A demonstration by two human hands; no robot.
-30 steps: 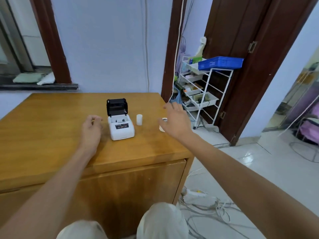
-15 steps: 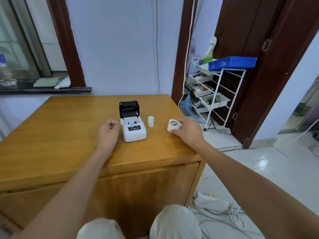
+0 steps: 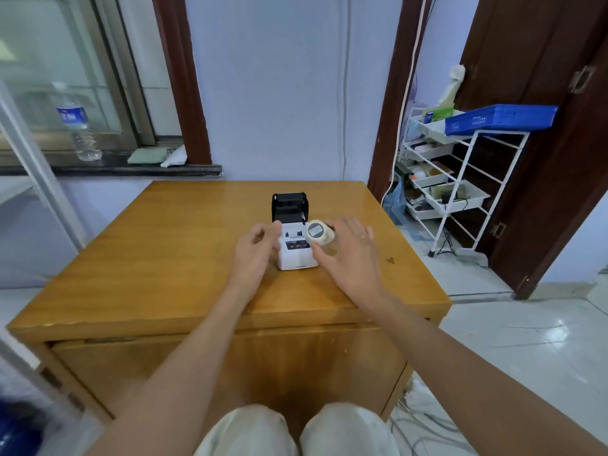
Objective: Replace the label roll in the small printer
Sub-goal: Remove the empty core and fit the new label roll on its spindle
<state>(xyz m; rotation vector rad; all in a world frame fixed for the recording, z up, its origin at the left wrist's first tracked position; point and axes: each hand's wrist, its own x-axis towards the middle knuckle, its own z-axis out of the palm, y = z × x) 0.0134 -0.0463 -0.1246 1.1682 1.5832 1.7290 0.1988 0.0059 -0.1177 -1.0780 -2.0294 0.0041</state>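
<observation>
A small white label printer (image 3: 296, 255) stands in the middle of the wooden table (image 3: 184, 258), its black lid (image 3: 290, 207) flipped up at the back so the roll bay is exposed. My right hand (image 3: 348, 255) holds a white label roll (image 3: 317, 232) between thumb and fingers, just above the printer's right front corner. My left hand (image 3: 255, 250) rests against the printer's left side with its fingers curled and the thumb on the top edge. The small white core seen earlier is hidden behind the roll and my right hand.
The table's right edge drops to a tiled floor with loose cables (image 3: 424, 426). A white wire rack (image 3: 460, 179) carrying a blue tray (image 3: 500, 118) stands by the dark door. On the windowsill at left stands a water bottle (image 3: 77, 126).
My right hand picked the label roll up from the table's right side and carried it left over the printer. My left hand moved up against the printer's side.
</observation>
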